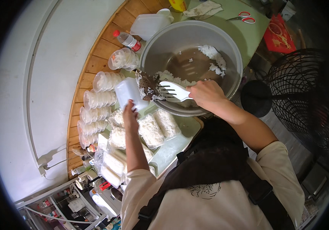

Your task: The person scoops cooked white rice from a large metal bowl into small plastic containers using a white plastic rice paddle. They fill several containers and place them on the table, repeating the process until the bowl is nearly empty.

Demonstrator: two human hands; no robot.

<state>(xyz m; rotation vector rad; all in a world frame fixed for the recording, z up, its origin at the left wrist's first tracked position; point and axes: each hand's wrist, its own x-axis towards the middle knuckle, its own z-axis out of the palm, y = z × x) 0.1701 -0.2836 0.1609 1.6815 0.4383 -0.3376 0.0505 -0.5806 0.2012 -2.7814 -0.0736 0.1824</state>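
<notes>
My right hand (207,95) grips a white plastic slotted serving fork (181,92) over the near left part of a big grey basin (236,49). Clumps of cooked white rice (214,56) lie inside the basin. A dark perforated piece with rice stuck to it (148,83) sits at the left rim, beside the fork's tines; what it belongs to is hard to tell. Between the fingers of my left hand (130,116) is a translucent rectangular plastic container (125,90), tilted and slightly blurred. Below it stand several rice-filled containers (151,132).
Stacked round plastic tubs (99,97) line the wood-panelled wall, near a red-capped bottle (130,41). Lidded boxes (112,164) stand at lower left. Scissors (243,17) and a cloth (204,10) lie behind the basin. To my right is a black fan (299,95).
</notes>
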